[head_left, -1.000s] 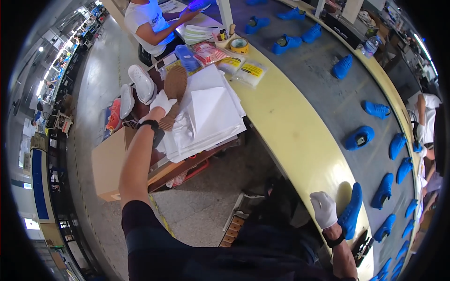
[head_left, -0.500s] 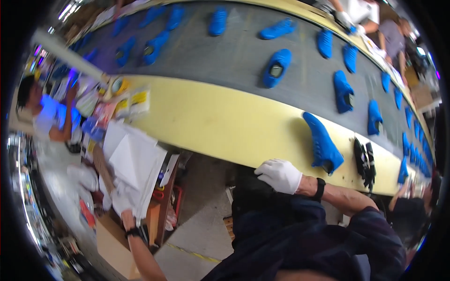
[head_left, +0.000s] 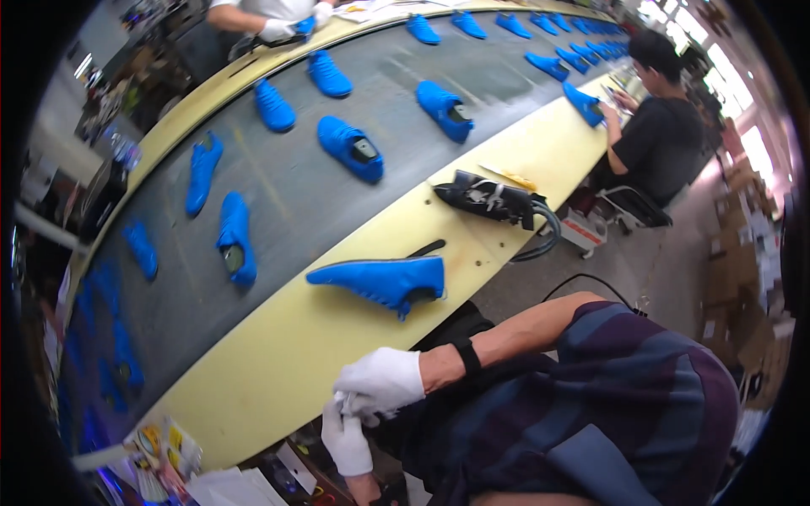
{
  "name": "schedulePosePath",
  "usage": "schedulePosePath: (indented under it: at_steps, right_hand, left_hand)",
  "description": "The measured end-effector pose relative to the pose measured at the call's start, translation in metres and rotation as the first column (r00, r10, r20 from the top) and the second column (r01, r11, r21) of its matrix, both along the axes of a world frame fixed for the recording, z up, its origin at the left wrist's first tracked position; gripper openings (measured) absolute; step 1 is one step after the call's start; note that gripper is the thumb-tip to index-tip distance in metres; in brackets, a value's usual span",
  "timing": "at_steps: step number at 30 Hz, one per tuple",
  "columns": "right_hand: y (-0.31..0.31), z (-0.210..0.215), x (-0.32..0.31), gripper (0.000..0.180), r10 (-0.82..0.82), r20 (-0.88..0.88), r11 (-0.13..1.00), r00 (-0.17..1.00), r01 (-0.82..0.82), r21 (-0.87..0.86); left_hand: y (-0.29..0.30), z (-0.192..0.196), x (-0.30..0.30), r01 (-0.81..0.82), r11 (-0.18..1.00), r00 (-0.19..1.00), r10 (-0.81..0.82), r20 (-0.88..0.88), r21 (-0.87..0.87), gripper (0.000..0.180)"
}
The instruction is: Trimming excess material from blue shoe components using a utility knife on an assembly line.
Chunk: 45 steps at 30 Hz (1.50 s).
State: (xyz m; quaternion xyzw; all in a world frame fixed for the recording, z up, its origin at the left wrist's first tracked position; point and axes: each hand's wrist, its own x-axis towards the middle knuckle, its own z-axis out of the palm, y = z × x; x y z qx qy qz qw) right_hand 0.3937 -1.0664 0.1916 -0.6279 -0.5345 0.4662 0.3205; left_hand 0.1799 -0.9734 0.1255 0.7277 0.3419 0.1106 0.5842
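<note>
My left hand (head_left: 344, 443) and my right hand (head_left: 384, 379), both in white gloves, meet just off the near edge of the pale yellow ledge (head_left: 253, 405). Their fingers are closed together around something small and whitish-grey, mostly hidden, which I cannot make out. Beyond my right hand, a blue lace-up shoe (head_left: 388, 282) lies on its side on the ledge, toe to the left and dark opening to the right. Neither hand touches it.
Behind the ledge runs a dark conveyor belt (head_left: 287, 177) carrying several blue shoes. A black device (head_left: 489, 200) with a looped hose lies on the ledge. One co-worker (head_left: 662, 126) handles a shoe at right; another's gloved hands (head_left: 278, 31) work across the belt. White sheets (head_left: 236, 489) lie lower left.
The view has swung to the right. My left hand has left the white sheets and joined my right hand, which has come off my lap. The shoe stays on the ledge.
</note>
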Motion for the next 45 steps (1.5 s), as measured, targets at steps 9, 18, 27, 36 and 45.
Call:
schedulePosePath:
  at_steps: [9,18,27,36,45]
  right_hand:
    - [-0.077,-0.050,0.081,0.010,-0.758,-0.206,0.549,0.619,0.776,0.311]
    - [-0.110,-0.063,0.114,0.026,-0.806,0.067,0.510,0.588,0.633,0.582]
    - [-0.108,-0.041,0.104,0.023,-0.653,0.332,0.702,0.681,0.380,0.602]
    - [-0.097,-0.038,0.103,0.034,-0.382,0.532,0.895,0.756,0.159,0.417]
    - [-0.107,-0.048,0.089,0.026,-0.693,0.201,0.720,0.692,0.656,0.226]
  left_hand:
    - [-0.045,0.035,0.164,0.187,0.975,0.974,-0.167,0.156,-0.121,0.053]
    - [-0.060,-0.012,0.197,0.011,0.832,0.989,-0.093,-0.119,-0.555,0.028]
    - [-0.053,0.000,0.217,-0.085,0.906,0.993,0.112,0.041,-0.414,0.044]
    - [-0.043,-0.005,0.189,0.029,0.886,0.985,0.053,0.165,-0.463,0.044]
    - [-0.067,0.005,0.195,0.136,0.990,0.991,-0.135,-0.014,0.031,0.025]
